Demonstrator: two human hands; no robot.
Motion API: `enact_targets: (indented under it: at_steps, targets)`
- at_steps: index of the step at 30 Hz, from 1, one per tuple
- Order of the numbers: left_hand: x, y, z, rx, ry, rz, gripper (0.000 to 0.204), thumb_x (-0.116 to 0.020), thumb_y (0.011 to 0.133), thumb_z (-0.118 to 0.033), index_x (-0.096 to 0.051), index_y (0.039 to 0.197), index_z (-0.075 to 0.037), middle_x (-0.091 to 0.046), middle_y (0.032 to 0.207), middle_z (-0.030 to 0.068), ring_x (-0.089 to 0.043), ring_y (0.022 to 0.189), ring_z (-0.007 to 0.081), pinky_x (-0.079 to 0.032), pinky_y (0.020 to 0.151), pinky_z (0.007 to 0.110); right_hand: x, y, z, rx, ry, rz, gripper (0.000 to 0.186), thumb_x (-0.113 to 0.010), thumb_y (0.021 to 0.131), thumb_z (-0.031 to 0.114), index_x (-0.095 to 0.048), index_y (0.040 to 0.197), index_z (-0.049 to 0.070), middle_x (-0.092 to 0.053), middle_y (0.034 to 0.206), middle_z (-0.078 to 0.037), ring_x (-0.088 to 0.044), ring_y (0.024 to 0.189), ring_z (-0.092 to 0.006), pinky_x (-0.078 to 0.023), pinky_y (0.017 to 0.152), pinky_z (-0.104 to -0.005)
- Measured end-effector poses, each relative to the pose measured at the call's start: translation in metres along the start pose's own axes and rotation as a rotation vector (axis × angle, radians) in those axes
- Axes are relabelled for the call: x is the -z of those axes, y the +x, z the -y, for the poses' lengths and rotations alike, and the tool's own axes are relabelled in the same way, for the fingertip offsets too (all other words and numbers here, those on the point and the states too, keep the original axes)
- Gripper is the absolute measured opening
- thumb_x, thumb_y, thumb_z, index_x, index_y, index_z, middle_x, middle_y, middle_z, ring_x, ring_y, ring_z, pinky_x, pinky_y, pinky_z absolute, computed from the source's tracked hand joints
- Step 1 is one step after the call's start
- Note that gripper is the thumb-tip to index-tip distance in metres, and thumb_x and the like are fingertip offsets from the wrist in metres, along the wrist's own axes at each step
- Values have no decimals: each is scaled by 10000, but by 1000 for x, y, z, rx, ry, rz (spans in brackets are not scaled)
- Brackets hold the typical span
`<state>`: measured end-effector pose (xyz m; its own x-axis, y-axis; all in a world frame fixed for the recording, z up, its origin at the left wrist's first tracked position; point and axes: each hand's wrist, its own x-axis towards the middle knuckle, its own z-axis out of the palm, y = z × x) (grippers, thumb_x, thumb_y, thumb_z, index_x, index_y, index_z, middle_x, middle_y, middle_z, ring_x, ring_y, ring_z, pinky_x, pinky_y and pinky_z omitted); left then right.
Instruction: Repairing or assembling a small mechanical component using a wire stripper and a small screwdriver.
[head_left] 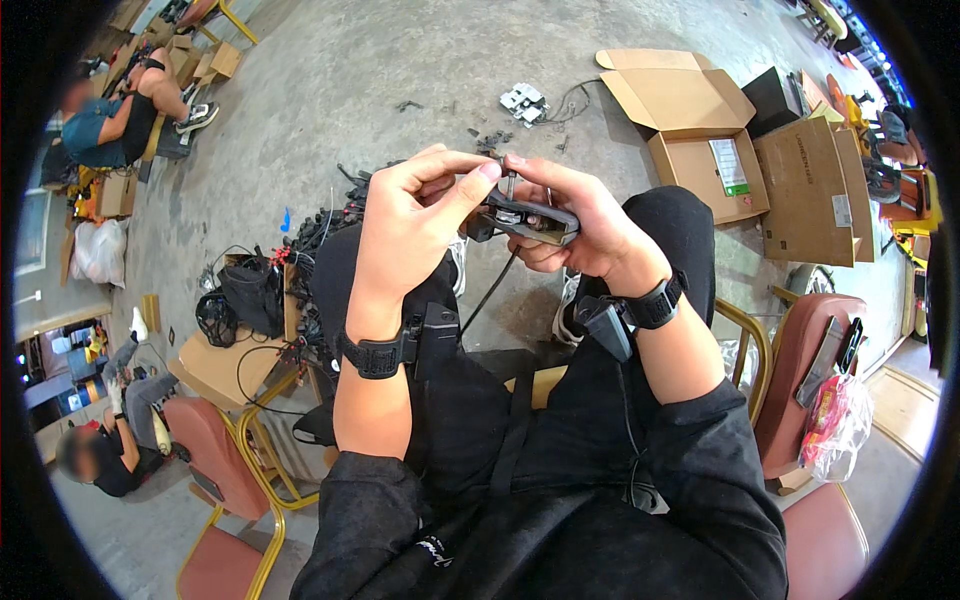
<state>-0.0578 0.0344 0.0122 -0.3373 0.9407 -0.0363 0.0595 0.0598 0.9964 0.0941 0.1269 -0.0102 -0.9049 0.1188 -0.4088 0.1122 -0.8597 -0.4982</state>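
My right hand (590, 215) is wrapped around a small black corded device (545, 224) with an opened casing, held above the gap between my knees. Pale and metallic parts show inside the casing, and a black cable (490, 292) hangs below it. My left hand (425, 205) is closed at the device's left end, its thumb and forefinger pinched together. Whatever sits in that pinch is too small to name. The right thumb and forefinger come close to the left fingertips, with a thin metal piece (511, 184) just beneath them.
On the floor ahead lie a white-grey part with a cable (525, 104) and small dark scraps. An open cardboard box (700, 140) stands right of them. Tangled dark cables (335, 215) and a black bag (252, 292) lie left. Chairs (215, 450) flank me; other people sit farther left.
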Motion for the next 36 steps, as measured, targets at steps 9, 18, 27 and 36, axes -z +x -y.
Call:
enact_targets:
  at_steps: [9, 18, 27, 36]
  targets:
    - [5, -2, -7, 9, 9, 158, 122, -634, 849, -33, -672, 937, 44, -472, 742, -44, -470, 679, 26, -340, 572, 193, 1, -2, -1, 8, -63, 6, 468, -549, 850, 538, -507, 718, 91, -384, 510, 44, -247, 371, -47, -160, 362, -210]
    - [3, 0, -4, 55, -80, 166, 154, -664, 851, -85, -674, 960, 23, -511, 728, -58, -470, 633, 6, -348, 534, 175, 7, 2, -3, -22, -48, 69, 480, -530, 850, 566, -493, 713, 107, -339, 494, 66, -235, 363, -41, -150, 356, -211]
    - [5, -1, -7, 73, -71, 200, 166, -647, 858, -68, -660, 979, 44, -530, 762, -46, -486, 655, 13, -373, 563, 180, 1, 1, -3, 10, -104, -9, 480, -532, 848, 564, -502, 691, 111, -358, 499, 57, -243, 362, -44, -154, 353, -213]
    - [12, -5, -6, -130, 210, 243, 137, -619, 848, 22, -638, 979, 57, -479, 815, -18, -487, 759, 38, -389, 650, 186, -4, 0, -6, 192, -336, -151, 483, -571, 823, 559, -619, 757, 83, -506, 565, 16, -385, 416, -47, -227, 358, -202]
